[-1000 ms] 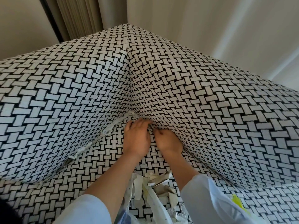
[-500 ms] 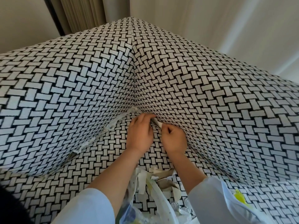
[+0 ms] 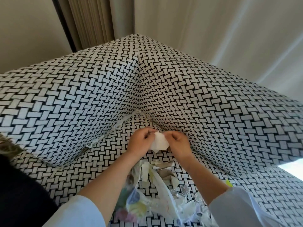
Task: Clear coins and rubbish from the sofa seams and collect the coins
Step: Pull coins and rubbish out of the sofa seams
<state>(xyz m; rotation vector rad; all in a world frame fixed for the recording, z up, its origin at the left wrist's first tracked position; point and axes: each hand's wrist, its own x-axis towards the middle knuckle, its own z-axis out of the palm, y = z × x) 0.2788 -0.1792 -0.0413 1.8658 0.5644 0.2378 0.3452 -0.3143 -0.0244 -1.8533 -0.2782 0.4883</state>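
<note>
I look down into the corner of a sofa (image 3: 68, 112) covered in black-and-white basket-weave fabric. My left hand (image 3: 141, 140) and my right hand (image 3: 177, 143) both pinch one white scrap of paper (image 3: 159, 142) just above the seat, in front of the right-hand seam (image 3: 164, 126). Below my wrists lies a pile of torn paper scraps (image 3: 162, 172) on the seat. Three silver coins (image 3: 185, 189) lie close to my right sleeve. More white paper sticks out of the left-hand seam (image 3: 101, 138).
A pastel-patterned plastic bag (image 3: 136, 203) lies crumpled on the seat between my forearms. A small yellow-green object (image 3: 229, 183) sits beside my right sleeve. Beige curtains (image 3: 91, 22) and a plain wall stand behind the sofa back.
My hands have come out of the right seam and drawn back toward me, pulling a white paper scrap out with them. The camera has tilted back, showing more of the sofa and wall.
</note>
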